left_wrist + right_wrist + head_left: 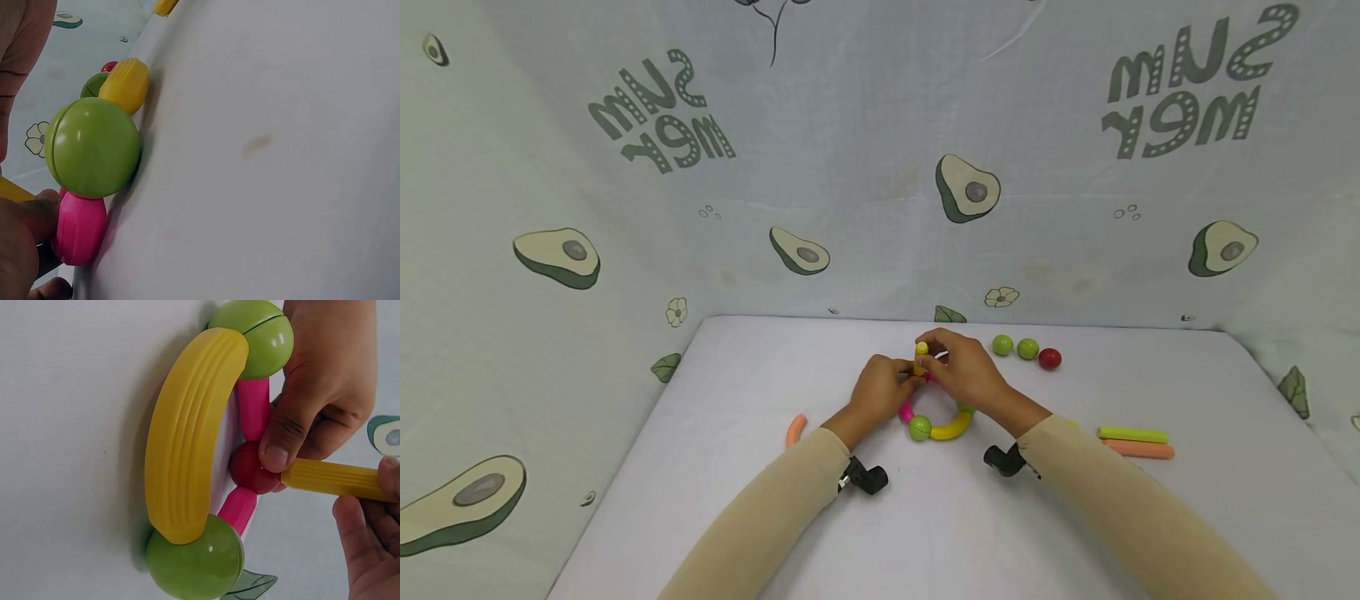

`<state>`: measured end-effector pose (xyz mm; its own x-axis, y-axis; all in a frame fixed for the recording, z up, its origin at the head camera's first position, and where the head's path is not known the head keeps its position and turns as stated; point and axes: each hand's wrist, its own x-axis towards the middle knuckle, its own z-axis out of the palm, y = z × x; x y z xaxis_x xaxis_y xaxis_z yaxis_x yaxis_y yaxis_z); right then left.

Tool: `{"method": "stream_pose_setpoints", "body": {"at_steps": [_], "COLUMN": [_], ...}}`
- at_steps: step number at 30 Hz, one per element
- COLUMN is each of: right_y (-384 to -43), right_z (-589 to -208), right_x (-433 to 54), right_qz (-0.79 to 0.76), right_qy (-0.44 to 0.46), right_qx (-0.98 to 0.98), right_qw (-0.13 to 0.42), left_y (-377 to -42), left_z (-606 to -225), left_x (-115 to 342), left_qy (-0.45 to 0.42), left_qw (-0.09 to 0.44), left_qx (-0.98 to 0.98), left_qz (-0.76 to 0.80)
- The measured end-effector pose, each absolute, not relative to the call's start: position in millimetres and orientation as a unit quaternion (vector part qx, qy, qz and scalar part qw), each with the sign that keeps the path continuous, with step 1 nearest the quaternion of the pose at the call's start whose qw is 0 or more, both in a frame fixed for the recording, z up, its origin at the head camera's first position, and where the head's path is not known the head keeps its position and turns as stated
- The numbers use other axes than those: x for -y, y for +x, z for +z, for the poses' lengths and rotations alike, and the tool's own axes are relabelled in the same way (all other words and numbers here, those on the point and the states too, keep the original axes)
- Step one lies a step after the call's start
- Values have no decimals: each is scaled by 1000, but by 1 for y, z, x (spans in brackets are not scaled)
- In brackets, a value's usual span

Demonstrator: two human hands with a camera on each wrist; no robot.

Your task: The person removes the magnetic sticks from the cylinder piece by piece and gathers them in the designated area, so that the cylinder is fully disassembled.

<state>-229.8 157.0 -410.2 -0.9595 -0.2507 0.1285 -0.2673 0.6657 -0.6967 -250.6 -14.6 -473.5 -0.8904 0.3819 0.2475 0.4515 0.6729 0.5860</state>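
A ring of toy pieces lies on the white table: a yellow curved piece (952, 428), green balls (920, 428), pink pieces (254, 409) and a red ball (245, 467). My left hand (877, 388) grips the red ball at the ring's far side, its thumb pressed on it. From that ball a straight yellow stick (921, 357) stands upright, its lower end against the ball. My right hand (967, 369) pinches the stick near its upper end. In the left wrist view, a green ball (94, 147) and a pink piece (82, 230) show beside the left fingers.
Two loose green balls (1027, 348) and a red one (1050, 358) lie at the back right. Lime (1132, 434) and orange (1138, 450) sticks rest to the right, and an orange curved piece (795, 430) to the left. A printed cloth (865, 167) hangs behind the table.
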Motion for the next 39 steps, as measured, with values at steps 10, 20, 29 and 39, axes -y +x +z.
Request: {"method": "stream_pose_setpoints", "body": {"at_steps": [10,20,29,39], "right_y": [-226,-218,-209,-203], "right_z": [-379,-383,-395,-402], "right_x": [-158,-180,-215,-245], "right_qz": [417,402,385,335], "right_qy": [140,126,85,118], "right_qx": [893,904,919,935], "right_qw": [95,67,30,13], "left_y": [-251,-251,-250,-248], "left_z": [-475,-475,-475,-471], "left_x": [16,15,13,14], "left_qy": [-225,-223,-209,-194], "left_qw": [56,47,30,26], "left_qx": [913,918,922,930], "left_qz": [-336,-324,-325,-310]}}
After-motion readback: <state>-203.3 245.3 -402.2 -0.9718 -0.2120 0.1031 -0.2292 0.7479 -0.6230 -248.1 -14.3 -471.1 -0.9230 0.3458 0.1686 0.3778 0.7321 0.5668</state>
